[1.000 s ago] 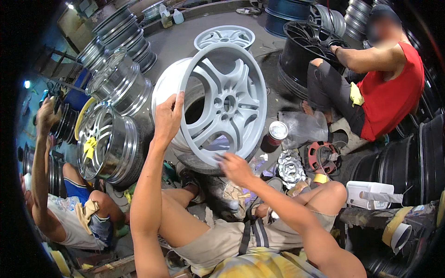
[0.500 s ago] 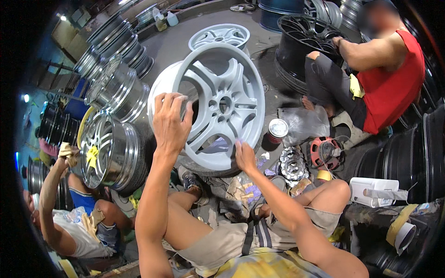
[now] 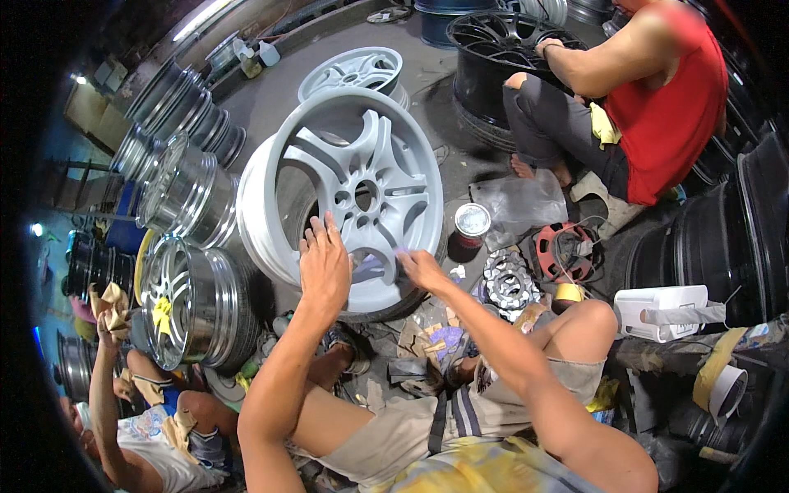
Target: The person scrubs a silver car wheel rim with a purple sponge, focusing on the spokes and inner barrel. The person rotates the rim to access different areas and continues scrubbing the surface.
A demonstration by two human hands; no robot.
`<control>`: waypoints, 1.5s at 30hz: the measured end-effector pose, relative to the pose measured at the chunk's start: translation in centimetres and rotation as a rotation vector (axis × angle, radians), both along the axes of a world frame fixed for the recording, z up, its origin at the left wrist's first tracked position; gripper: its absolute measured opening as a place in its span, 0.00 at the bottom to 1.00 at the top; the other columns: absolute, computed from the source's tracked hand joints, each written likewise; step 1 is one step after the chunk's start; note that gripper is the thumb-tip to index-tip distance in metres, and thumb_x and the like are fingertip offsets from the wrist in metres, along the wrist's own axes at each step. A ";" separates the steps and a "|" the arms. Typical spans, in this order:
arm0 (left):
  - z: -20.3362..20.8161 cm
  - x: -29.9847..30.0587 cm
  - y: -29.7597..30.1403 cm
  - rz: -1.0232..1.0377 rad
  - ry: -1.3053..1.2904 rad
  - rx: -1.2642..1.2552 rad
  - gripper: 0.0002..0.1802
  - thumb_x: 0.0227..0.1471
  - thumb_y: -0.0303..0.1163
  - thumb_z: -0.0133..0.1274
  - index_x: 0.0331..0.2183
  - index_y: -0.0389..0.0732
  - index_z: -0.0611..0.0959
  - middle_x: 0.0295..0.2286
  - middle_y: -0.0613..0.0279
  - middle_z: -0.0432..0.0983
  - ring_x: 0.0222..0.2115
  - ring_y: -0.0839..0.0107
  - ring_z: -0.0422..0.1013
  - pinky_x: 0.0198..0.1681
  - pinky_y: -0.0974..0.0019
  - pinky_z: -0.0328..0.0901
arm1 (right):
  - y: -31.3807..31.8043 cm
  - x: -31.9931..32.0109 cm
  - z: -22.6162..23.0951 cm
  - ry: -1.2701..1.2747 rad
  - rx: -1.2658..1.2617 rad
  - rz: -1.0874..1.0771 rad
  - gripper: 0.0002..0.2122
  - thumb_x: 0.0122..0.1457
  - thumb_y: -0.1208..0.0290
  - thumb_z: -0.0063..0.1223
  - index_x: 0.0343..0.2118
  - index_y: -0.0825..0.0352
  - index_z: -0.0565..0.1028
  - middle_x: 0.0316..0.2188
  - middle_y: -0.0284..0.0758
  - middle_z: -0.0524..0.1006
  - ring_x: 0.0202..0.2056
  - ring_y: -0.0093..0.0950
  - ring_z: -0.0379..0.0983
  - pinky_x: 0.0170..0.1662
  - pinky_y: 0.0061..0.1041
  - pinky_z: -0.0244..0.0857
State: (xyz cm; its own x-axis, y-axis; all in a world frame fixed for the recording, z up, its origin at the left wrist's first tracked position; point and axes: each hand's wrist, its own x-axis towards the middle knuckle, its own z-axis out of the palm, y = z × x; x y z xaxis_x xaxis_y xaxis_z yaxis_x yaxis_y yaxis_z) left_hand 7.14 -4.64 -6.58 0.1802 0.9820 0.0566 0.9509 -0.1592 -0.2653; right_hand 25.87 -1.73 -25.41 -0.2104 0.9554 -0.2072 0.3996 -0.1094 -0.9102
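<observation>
A grey, primer-coloured car wheel rim [image 3: 386, 193] with split spokes leans upright before me, on top of a tyre. My left hand [image 3: 325, 267] lies over its lower left spoke, fingers stretched upward and slightly apart. At the lower right spoke, my right hand [image 3: 423, 269] pinches a small purple piece of sandpaper [image 3: 400, 253] against the rim's face; most of the piece is hidden by the fingers.
Behind stands another grey rim [image 3: 349, 70]. Chrome rims [image 3: 193, 296] are stacked at left, beside a seated person holding tan paper. A person in red [image 3: 670, 107] works on a black rim [image 3: 505, 49]. A lidded can [image 3: 472, 222] and a white container [image 3: 660, 312] are at right.
My left hand has gone from the rim's upper left edge down to the lower left spoke. My right hand stays at the lower right. The view has shifted, moving the scene leftward.
</observation>
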 end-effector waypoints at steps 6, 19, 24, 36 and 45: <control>0.3 0.6 -1.2 0.040 0.098 -0.035 0.53 0.54 0.46 0.65 0.69 0.29 0.57 0.65 0.31 0.58 0.65 0.42 0.60 0.68 0.44 0.56 | 0.4 1.9 4.7 -0.098 0.711 0.033 0.15 0.69 0.60 0.50 0.45 0.64 0.83 0.34 0.47 0.74 0.38 0.45 0.75 0.42 0.44 0.68; 1.1 -0.1 -1.7 -0.039 0.020 -0.145 0.53 0.54 0.47 0.65 0.69 0.30 0.58 0.67 0.26 0.50 0.68 0.37 0.53 0.70 0.39 0.51 | -0.2 5.8 0.1 -0.268 0.590 0.432 0.13 0.70 0.63 0.49 0.38 0.71 0.76 0.30 0.50 0.73 0.34 0.53 0.75 0.41 0.50 0.68; 1.6 1.2 -3.3 -0.032 0.090 -0.131 0.49 0.52 0.48 0.66 0.66 0.30 0.66 0.69 0.28 0.45 0.71 0.40 0.45 0.71 0.38 0.44 | 2.5 9.9 -0.2 -0.398 0.537 0.260 0.14 0.68 0.66 0.50 0.49 0.68 0.79 0.39 0.47 0.74 0.42 0.47 0.75 0.48 0.45 0.70; -5.3 1.6 -9.5 -0.267 0.304 -0.407 0.32 0.63 0.37 0.46 0.63 0.28 0.69 0.62 0.40 0.68 0.64 0.44 0.61 0.69 0.39 0.47 | 6.2 8.6 -3.3 -0.769 0.693 0.261 0.21 0.61 0.71 0.54 0.58 0.54 0.76 0.46 0.40 0.74 0.49 0.40 0.72 0.46 0.40 0.73; -2.9 2.7 -7.8 -0.123 0.423 -0.547 0.25 0.63 0.37 0.48 0.56 0.33 0.81 0.57 0.39 0.73 0.60 0.45 0.67 0.66 0.40 0.52 | 3.9 6.5 -4.6 -0.616 0.803 0.468 0.22 0.57 0.72 0.58 0.57 0.55 0.79 0.43 0.39 0.74 0.47 0.40 0.73 0.49 0.40 0.69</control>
